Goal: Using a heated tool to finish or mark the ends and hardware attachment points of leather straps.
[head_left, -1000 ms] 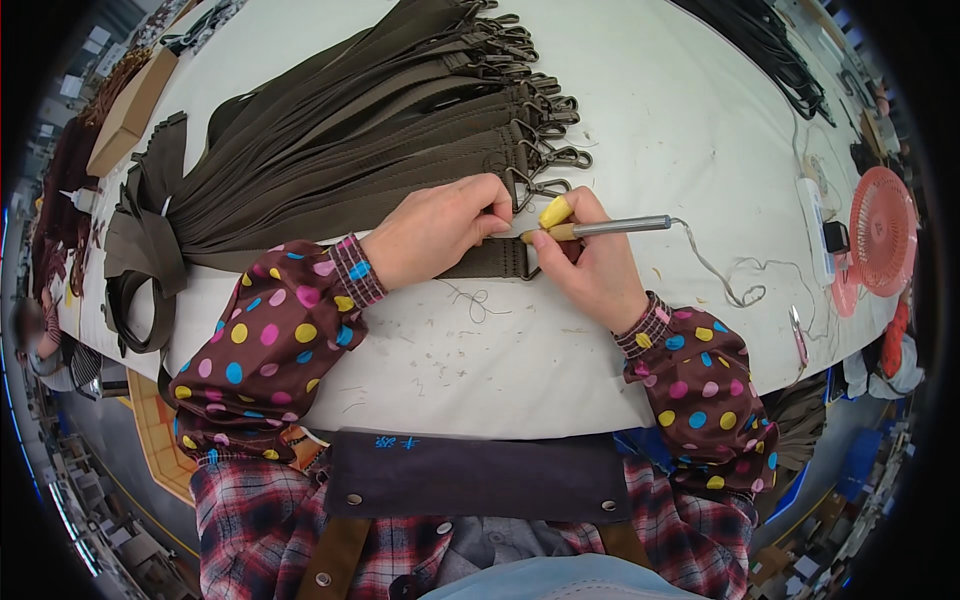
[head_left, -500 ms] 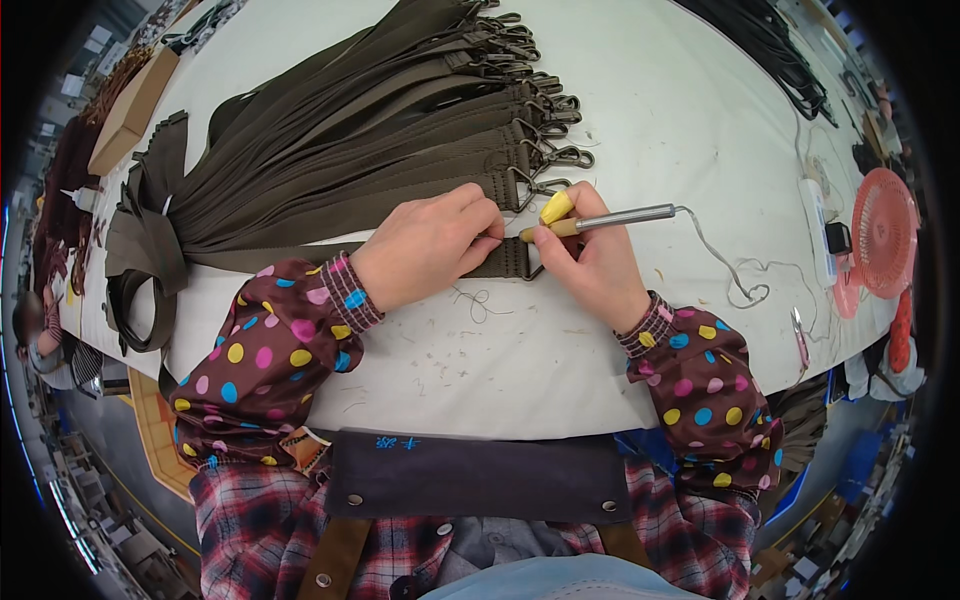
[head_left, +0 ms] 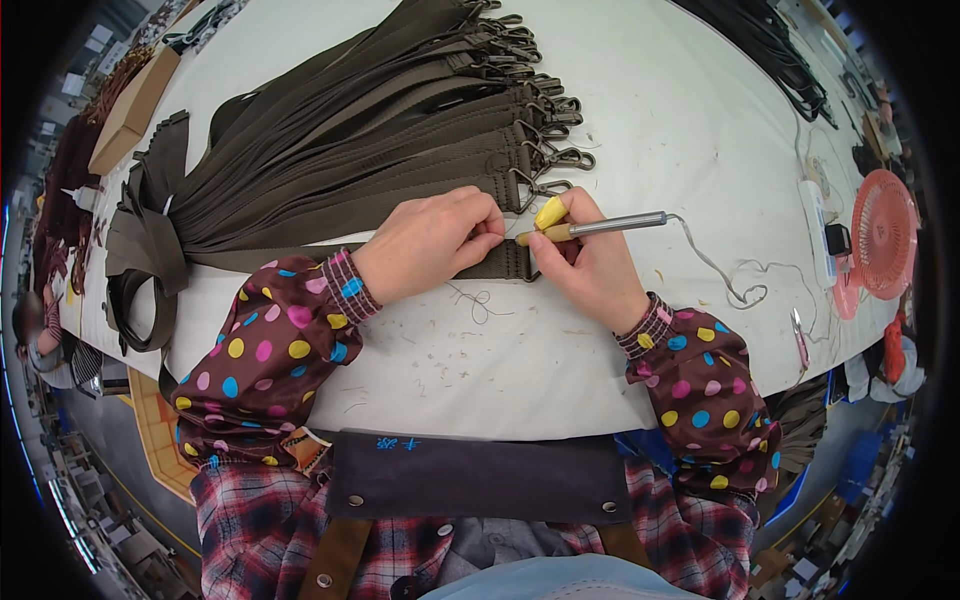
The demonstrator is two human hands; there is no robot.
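My right hand (head_left: 590, 262) grips a corded pen-shaped tool (head_left: 625, 223) with a tan grip and a metal barrel. A yellow finger cover (head_left: 551, 211) sits on one of its fingers. The tool's tip points left, at the stitched end of the nearest dark olive webbing strap (head_left: 495, 262), which has a metal ring (head_left: 530, 268). My left hand (head_left: 425, 243) lies over that strap, thumb and forefinger pinched beside the tip; what they pinch is too small to make out. Beyond it, a bundle of similar straps (head_left: 330, 170) fans out with metal snap hooks (head_left: 572, 158) at the right ends.
Loose thread (head_left: 480, 303) and scraps lie on the white tabletop (head_left: 480, 390) before me. The tool's cord (head_left: 705, 255) trails right, near tweezers (head_left: 799, 337) and a pink round fan (head_left: 885, 233). A cardboard box (head_left: 133, 110) stands far left; black cords (head_left: 765, 50) lie far right.
The pen-shaped tool and my right fingers have shifted slightly left and down. My left hand stays nearly in place, still pinched over the strap.
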